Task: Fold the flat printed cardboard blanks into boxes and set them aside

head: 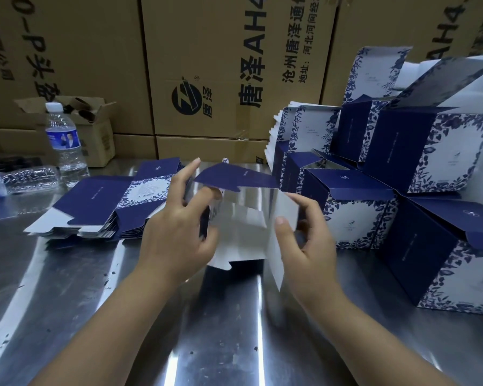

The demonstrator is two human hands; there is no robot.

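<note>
I hold the half-erected blank [240, 235] above the steel table [207, 330], between the stack of flat blanks [95, 201] and the finished boxes [430, 151]. My left hand [179, 229] grips its left wall; my right hand [304, 235] pinches its right wall. Square both walls before tucking the navy flap [234, 179]. Blur obscures the bottom flaps.

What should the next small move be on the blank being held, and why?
Probably swing the right side panel inward to square up the walls. The half-open blank shows its white inside, the left hand grips its left wall, the right hand pinches the loose right panel, and the blue flap is unfolded at the far edge. It isn't ready to join the folded boxes.
</note>
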